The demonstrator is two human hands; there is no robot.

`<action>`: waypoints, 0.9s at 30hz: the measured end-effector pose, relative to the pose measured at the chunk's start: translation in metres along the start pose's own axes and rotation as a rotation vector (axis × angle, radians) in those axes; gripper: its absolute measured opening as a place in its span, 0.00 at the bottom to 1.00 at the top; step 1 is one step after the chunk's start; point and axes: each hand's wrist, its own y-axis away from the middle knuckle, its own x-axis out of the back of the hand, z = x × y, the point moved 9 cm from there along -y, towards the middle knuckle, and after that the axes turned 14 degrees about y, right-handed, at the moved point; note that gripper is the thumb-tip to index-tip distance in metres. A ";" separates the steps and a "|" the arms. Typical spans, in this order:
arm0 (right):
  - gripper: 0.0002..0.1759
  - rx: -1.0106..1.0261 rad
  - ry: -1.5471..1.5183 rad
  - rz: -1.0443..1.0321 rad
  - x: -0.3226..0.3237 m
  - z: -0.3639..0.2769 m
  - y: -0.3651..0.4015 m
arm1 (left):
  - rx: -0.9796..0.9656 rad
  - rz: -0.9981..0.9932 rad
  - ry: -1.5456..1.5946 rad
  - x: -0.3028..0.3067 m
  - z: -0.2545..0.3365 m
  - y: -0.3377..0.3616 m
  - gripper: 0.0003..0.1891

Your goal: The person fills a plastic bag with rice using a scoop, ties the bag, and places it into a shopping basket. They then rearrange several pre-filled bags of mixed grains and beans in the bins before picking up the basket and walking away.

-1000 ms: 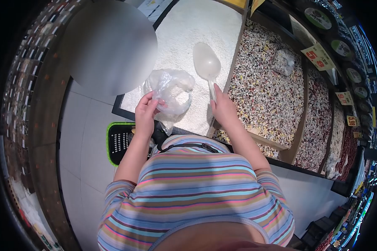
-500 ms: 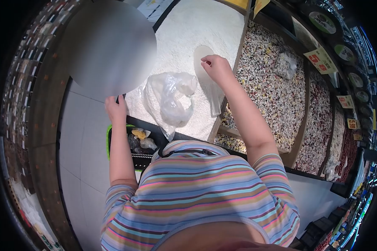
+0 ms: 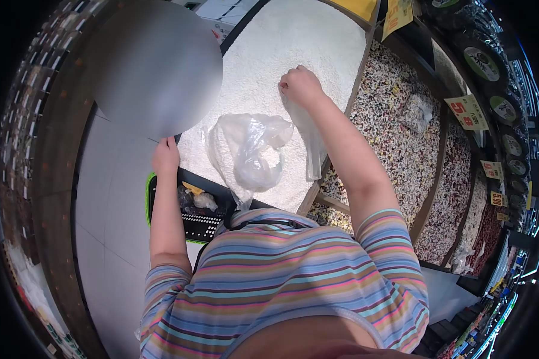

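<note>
A wide bin of white grain (image 3: 263, 54) lies in front of me. On it rests a clear plastic bag (image 3: 251, 149), partly filled with something white. My right hand (image 3: 302, 87) is closed over the grain, right of the bag; its fingers curl over the top end of a clear scoop (image 3: 314, 152), and their grip is partly hidden. At the bin's near left edge is my left hand (image 3: 166, 157), its fingers bent against the dark rim. A blurred round patch covers the area just beyond it.
Mixed grains (image 3: 389, 131) fill the compartment to the right, with a small plastic bag (image 3: 415, 113) on top. Price signs (image 3: 466, 112) stand along the right. A green-rimmed black basket (image 3: 205, 222) with bagged items sits below my left forearm.
My right hand has moved slightly up and turned, its fingers now curled downward at the scoop. The whole view has shifted a little; the bag and bin appear slightly lower.
</note>
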 end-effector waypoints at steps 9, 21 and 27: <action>0.07 -0.116 -0.157 0.013 0.003 0.012 0.003 | -0.012 0.021 -0.015 0.007 0.008 0.005 0.25; 0.11 -0.652 -1.791 -0.051 0.007 0.032 0.104 | -0.006 -0.007 0.002 0.001 0.002 0.001 0.25; 0.13 -0.692 -2.108 -0.011 0.011 0.015 0.137 | -0.043 0.000 -0.015 0.005 0.010 0.005 0.25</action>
